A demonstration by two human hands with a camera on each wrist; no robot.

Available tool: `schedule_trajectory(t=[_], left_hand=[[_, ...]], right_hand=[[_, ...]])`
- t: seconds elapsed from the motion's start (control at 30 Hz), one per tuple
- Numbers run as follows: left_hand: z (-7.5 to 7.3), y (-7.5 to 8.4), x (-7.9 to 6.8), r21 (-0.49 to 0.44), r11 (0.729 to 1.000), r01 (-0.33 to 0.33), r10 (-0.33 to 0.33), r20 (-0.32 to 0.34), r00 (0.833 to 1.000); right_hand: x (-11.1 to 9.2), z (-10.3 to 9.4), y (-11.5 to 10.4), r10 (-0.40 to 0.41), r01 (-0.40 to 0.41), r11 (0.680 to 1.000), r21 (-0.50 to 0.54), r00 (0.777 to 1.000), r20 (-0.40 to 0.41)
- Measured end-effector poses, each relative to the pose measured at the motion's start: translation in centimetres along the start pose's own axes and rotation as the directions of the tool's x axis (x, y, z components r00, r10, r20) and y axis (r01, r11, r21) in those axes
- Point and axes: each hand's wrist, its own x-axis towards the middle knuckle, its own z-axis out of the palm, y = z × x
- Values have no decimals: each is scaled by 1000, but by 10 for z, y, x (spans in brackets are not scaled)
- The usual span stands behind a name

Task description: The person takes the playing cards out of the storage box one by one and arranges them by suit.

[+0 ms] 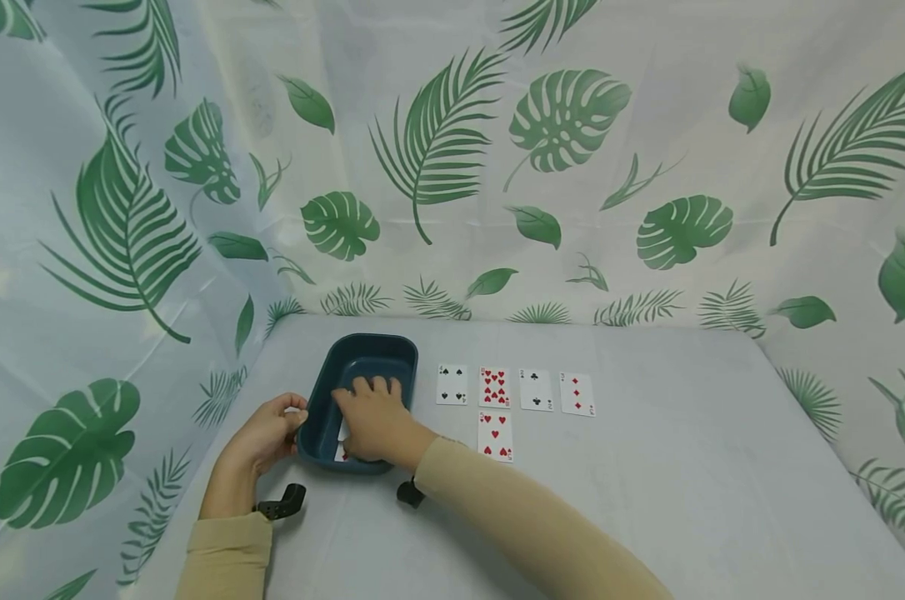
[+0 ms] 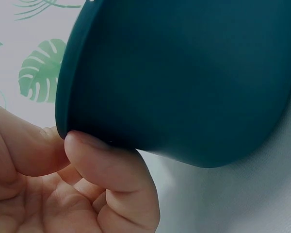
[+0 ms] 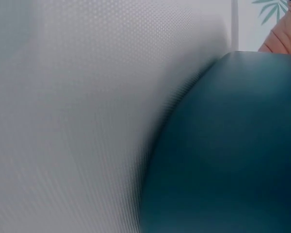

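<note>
A dark teal rectangular tray (image 1: 357, 340) with raised walls sits on the left part of the table. My left hand (image 1: 267, 427) pinches its left wall between thumb and fingers; the left wrist view shows the thumb and curled index finger at the rim. Inside the tray, my right hand (image 1: 377, 421) reaches down with its fingers spread. Beside and partly under that hand shows a white playing card (image 1: 340, 452) with a red mark. The palm side is hidden, so I cannot tell whether the fingers grip a card. The right wrist view shows mostly the tray's outer wall (image 3: 223, 145).
Right of the tray, a row holds a four of spades (image 1: 452, 385), a ten of hearts (image 1: 494, 387), a two of clubs (image 1: 537, 390) and a three of diamonds (image 1: 577, 393). A five of hearts (image 1: 495, 436) lies below the ten. Leaf-printed curtains (image 1: 452, 275) surround the table.
</note>
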Motion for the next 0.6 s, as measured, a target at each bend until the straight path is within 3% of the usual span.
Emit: schedule_trajectory(t=[0.27,0.6], left_hand=[[0,1,-1,3,1000,-4,4,5,1000],[0,2,0,-3,1000,0,0,-2,1000]], right_hand=[[0,-5,2,-2,3,998,64,1000,-19],[-7,-12,6,-53,65,986,155,995,-79]])
